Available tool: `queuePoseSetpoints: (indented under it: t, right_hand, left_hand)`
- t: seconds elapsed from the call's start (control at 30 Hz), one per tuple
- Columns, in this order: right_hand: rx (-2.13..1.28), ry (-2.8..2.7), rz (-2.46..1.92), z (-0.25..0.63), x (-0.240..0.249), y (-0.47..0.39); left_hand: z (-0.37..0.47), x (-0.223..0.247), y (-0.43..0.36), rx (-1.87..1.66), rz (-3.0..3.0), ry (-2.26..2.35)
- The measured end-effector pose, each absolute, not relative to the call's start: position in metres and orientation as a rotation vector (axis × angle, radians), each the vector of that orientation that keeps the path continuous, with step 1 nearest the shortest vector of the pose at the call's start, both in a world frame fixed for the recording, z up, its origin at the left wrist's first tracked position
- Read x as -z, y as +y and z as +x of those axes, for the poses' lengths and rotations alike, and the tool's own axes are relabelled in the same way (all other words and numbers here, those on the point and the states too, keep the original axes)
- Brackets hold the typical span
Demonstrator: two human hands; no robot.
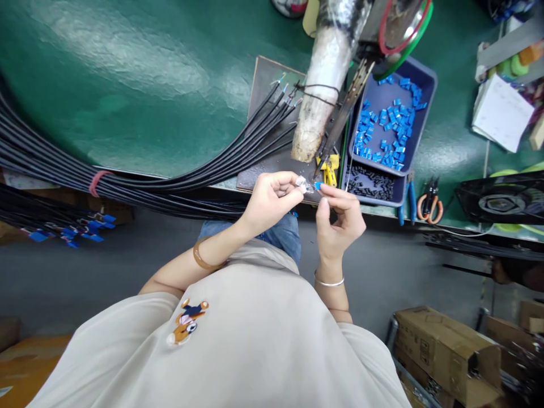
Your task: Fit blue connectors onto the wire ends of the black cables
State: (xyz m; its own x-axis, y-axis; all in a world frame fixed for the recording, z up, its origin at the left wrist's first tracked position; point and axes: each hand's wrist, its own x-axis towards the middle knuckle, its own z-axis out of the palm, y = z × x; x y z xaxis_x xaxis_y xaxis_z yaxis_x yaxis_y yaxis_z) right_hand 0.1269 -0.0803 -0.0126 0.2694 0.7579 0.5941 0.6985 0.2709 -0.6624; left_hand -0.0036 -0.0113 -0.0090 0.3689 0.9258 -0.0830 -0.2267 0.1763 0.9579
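Note:
My left hand (pixel 274 198) is closed, its thumb and forefinger pinching a cable end (pixel 308 187) with thin bare-looking wires. Something white covers a fingertip there. My right hand (pixel 341 218) pinches a small blue connector (pixel 318 185) right beside those wires. Whether the wires sit inside the connector is too small to tell. Both hands are over the bench's front edge. Just behind them lies a yellow hand tool (pixel 329 169) on a dark board (pixel 261 177).
A black cable bundle (pixel 170 184) with a red tie runs in from the left. To the right stand a blue tray of connectors (pixel 427 107), a bin of small black parts (pixel 369 182), pliers (pixel 411 201), orange-handled snips (pixel 430 207) and a fan (pixel 501 201). A wrapped duct (pixel 318 85) hangs above.

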Motion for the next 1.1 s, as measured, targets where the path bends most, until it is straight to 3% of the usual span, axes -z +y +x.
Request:
queuePoseSetpoints:
  t: [0.4, 1.1]
  right_hand:
    - [0.252, -1.67, -1.406, 0.13, 0.015, -0.072]
    - [0.353, -1.712, -1.38, 0.133, 0.016, -0.062]
  left_hand:
    - [0.002, 0.012, -0.003, -1.02, 1.129, 0.82]
    - [0.007, 0.009, -0.001, -1.094, 1.148, 0.838]
